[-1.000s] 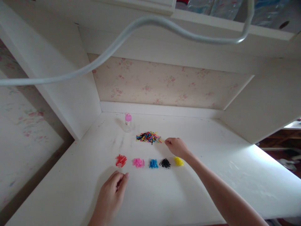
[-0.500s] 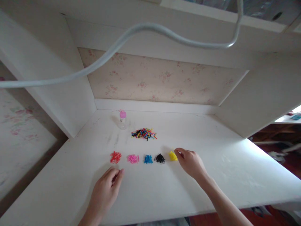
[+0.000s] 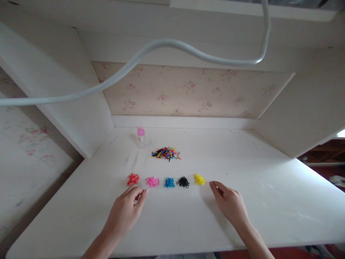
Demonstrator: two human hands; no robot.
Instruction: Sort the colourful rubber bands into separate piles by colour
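Note:
Small rubber bands lie sorted by colour in a row: a red pile (image 3: 133, 178), a pink pile (image 3: 152, 182), a blue pile (image 3: 169, 182), a black pile (image 3: 183, 182) and a yellow pile (image 3: 199, 179). Behind the row is a mixed heap of bands (image 3: 166, 153). My left hand (image 3: 128, 207) is just in front of the red and pink piles, thumb and forefinger closed in a pinch. To the right of the yellow pile, my right hand (image 3: 229, 201) is also pinched, apart from the bands. Whatever either pinch holds, if anything, is too small to make out.
A clear bottle with a pink lid (image 3: 141, 136) stands at the back left of the white table (image 3: 172, 223). Panels rise on both sides, with a floral wall (image 3: 175, 90) behind. A thick pale cable (image 3: 167, 42) hangs across the upper view.
My right hand has drawn away from the yellow pile, rightward and toward me. My left hand has shifted slightly right and up, nearer the red and pink piles. The view has tilted a little.

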